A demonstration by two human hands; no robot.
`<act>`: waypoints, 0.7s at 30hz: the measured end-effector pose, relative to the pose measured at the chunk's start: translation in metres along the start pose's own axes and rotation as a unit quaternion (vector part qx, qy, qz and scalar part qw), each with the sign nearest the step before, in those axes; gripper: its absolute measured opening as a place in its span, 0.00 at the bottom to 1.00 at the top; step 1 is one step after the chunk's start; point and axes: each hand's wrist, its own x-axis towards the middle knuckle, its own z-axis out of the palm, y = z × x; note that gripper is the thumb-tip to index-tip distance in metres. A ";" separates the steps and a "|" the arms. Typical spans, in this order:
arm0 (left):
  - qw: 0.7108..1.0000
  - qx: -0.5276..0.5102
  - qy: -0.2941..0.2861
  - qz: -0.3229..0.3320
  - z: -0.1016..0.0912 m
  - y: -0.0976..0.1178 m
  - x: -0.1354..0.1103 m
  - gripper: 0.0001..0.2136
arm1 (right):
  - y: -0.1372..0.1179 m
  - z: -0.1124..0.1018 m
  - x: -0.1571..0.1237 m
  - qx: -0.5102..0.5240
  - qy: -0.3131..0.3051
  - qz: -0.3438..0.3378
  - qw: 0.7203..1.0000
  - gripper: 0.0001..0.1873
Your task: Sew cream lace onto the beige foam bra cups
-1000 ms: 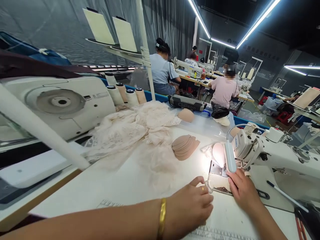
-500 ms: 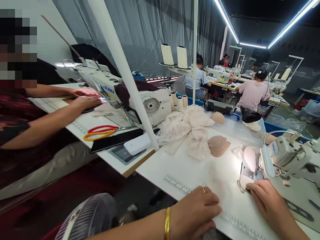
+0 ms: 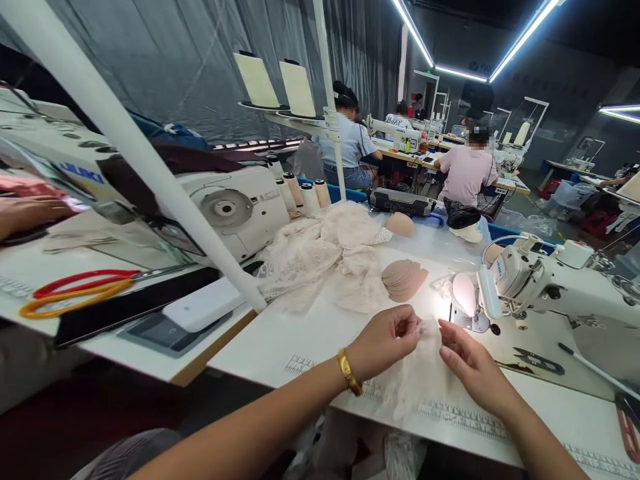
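Thin cream lace fabric (image 3: pixel 423 373) hangs over the table's front edge, its upper end raised between my hands. My left hand (image 3: pixel 383 343), with a gold bracelet at the wrist, is closed in a pinch on that upper end. Beside the fabric's right edge is my right hand (image 3: pixel 473 367), thumb and fingers apart, fingertips at the cloth. A pale pink moulded cup (image 3: pixel 464 293) lies at the needle area of the white sewing machine (image 3: pixel 520 273), under its lamp. Left of it is a fanned stack of beige cut pieces (image 3: pixel 403 280).
A heap of cream lace (image 3: pixel 320 250) lies behind my left hand. Thread snips (image 3: pixel 540 360) rest on the machine bed. To the left stand a white pole (image 3: pixel 150 167), scissors (image 3: pixel 83 290) and a second machine (image 3: pixel 235 207). A co-worker's hand (image 3: pixel 33 215) is at far left.
The view has swung right. My left hand has come up from the table edge and now pinches lace fabric. My right hand has left the machine plate and moved beside the fabric.
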 end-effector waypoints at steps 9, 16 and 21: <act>0.959 -0.254 -0.002 -0.123 0.009 0.004 0.000 0.23 | -0.004 0.003 0.000 0.166 0.043 0.054 0.984 0.20; 0.978 -0.187 -0.008 -0.097 0.019 -0.002 -0.006 0.24 | -0.007 0.002 -0.002 0.268 0.040 0.041 0.962 0.21; 0.997 0.069 -0.042 -0.006 -0.011 -0.005 0.013 0.18 | 0.000 0.006 0.002 0.196 0.130 0.077 0.969 0.23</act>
